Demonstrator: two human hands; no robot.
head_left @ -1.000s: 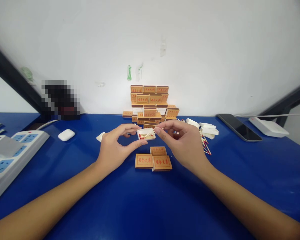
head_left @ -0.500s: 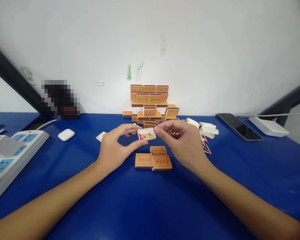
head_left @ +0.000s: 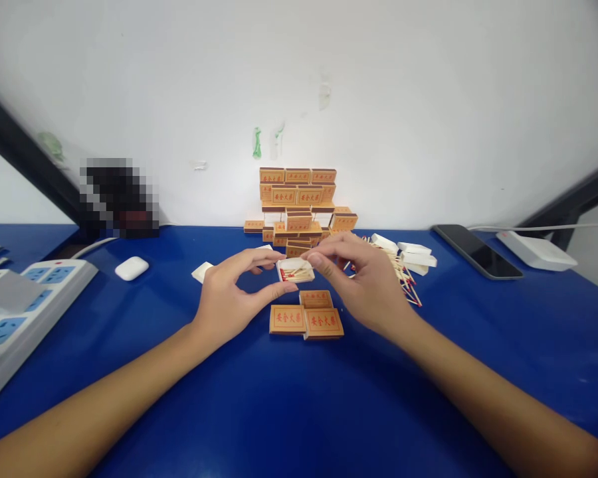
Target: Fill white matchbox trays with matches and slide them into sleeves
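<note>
My left hand [head_left: 236, 285] holds a small white matchbox tray [head_left: 296, 271] between thumb and fingers, tilted towards me. Several matches with red heads lie in the tray. At its right end, the thumb and fingertips of my right hand [head_left: 363, 275] are pinched together; whether a match is between them is too small to tell. Three closed matchboxes [head_left: 323, 322] lie together on the blue table just below the tray. Behind my hands stands a stacked structure of matchboxes [head_left: 298, 196] against the wall.
Loose matches [head_left: 407, 282] and white trays [head_left: 416, 255] lie right of my right hand. Further right are a phone [head_left: 476, 251] and a white box [head_left: 535, 251]. At left are a power strip [head_left: 34, 312], a white case [head_left: 132, 268] and a folded white piece [head_left: 202, 272].
The tray has shifted slightly right and down, and its matches now lie more side by side. My right hand has moved slightly left and its fingers have lowered.
</note>
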